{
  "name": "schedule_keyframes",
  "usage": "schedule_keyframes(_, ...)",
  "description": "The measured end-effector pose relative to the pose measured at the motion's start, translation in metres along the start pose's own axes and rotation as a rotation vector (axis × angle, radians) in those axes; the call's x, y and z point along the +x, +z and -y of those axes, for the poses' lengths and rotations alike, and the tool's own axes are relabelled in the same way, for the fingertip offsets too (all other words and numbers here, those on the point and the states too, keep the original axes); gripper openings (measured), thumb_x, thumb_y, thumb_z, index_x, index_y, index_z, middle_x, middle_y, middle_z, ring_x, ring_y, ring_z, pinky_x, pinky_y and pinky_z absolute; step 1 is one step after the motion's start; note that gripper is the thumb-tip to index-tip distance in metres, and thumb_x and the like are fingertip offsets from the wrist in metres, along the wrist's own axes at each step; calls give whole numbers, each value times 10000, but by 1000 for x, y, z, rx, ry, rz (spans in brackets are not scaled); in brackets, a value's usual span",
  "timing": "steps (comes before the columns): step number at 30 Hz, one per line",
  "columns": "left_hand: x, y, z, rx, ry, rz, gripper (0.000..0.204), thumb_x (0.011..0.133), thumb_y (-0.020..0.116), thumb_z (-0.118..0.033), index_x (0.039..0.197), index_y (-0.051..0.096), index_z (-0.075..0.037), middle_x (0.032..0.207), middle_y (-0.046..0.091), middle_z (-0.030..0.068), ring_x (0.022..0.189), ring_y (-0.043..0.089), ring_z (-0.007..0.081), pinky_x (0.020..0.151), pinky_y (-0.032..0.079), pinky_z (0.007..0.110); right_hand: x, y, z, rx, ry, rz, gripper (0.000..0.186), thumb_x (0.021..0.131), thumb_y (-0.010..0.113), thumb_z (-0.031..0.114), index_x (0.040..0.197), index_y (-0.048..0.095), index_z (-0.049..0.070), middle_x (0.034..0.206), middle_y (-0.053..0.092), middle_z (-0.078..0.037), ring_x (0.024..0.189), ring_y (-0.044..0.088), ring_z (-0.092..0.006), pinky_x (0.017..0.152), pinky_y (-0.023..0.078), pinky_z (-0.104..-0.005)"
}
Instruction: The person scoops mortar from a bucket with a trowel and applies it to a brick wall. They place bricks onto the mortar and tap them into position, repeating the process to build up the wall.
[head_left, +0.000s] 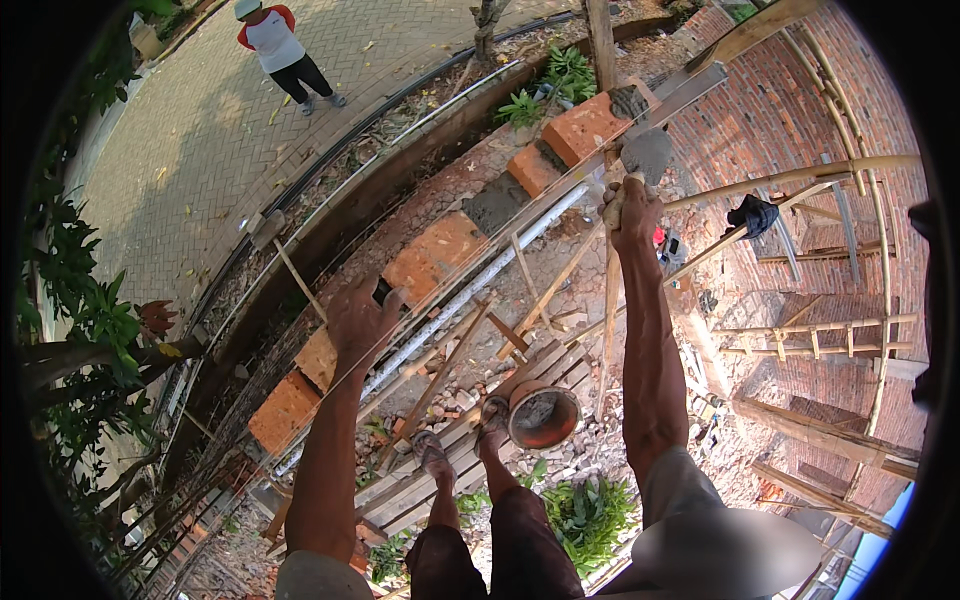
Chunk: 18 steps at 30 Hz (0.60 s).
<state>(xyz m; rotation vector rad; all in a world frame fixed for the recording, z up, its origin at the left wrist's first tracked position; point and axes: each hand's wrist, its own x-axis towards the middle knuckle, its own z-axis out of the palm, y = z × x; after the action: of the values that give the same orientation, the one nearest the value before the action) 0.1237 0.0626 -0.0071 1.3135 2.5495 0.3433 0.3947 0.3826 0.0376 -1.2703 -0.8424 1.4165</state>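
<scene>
In my right hand (630,212) is the handle of a trowel; its blade (648,150) carries grey mortar. The blade is above the far end of a row of orange bricks, near one brick (583,128) with mortar at its end. My left hand (362,315) is over the brick row, beside a larger orange brick (435,255). Its fingers are curled, with a small dark thing (381,290) between thumb and fingers that I cannot make out. Wet mortar (495,205) fills a stretch between bricks. A thin string runs along the row.
A bucket of mortar (543,415) stands by my feet on a plank platform (400,495). Wooden poles and bamboo scaffolding (790,180) rise on the right before a brick wall (720,115). A person (275,45) stands on the paved road. Rubble and leafy plants lie below.
</scene>
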Motion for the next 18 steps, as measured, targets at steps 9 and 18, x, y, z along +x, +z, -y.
schedule_keyframes(9, -2, -2, -3, -75, -10, -67, 566, 778, 806, -328, 1258, 619, -94, 1233, 620, 158, 1181, 576, 286, 1013, 481, 413, -11, -5, 19, -416, -171, 123, 168, 912, 595, 152, 1003, 550, 17, 837, 612, -108, 612, 600, -181, 488, 510, -318)
schedule_keyframes(18, -1, 9, 3, -26, 7, -94, 550, 777, 803, -347, 1232, 637, -86, 1176, 651, 127, 1140, 600, 284, 1007, 481, 400, 22, -34, 17, 815, 411, 591, 402, 1057, 355, 377, 1209, 510, 39, 858, 506, -47, 682, 492, -142, 541, 455, -277)
